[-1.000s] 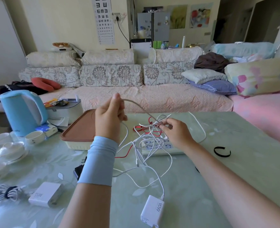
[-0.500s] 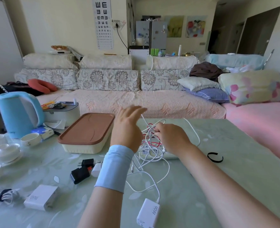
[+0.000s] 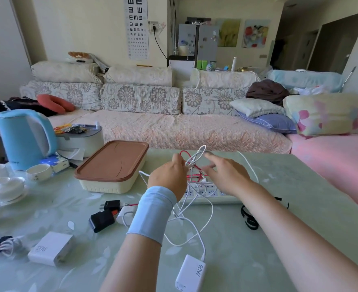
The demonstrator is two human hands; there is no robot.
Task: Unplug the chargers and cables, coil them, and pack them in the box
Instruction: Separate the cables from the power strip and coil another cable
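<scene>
Whereas a second ago it was raised, drawing a strand taut, the left hand (image 3: 167, 178) now sits low, pinching a loop of thin white cable (image 3: 198, 153). The right hand (image 3: 226, 175), blurred, has let go and reaches out with straight fingers. Coiling seems under way. The loop stands over the white power strip (image 3: 214, 196), its long axis leaning up and away to the right. A strand appears to trail back to the white 90W charger brick (image 3: 190, 272). The cream box with brown lid (image 3: 112, 163) sits closed, left of the hands.

Glossy table (image 3: 279, 207) — perhaps glass; smooth white plastic charger (image 3: 191, 272).
</scene>
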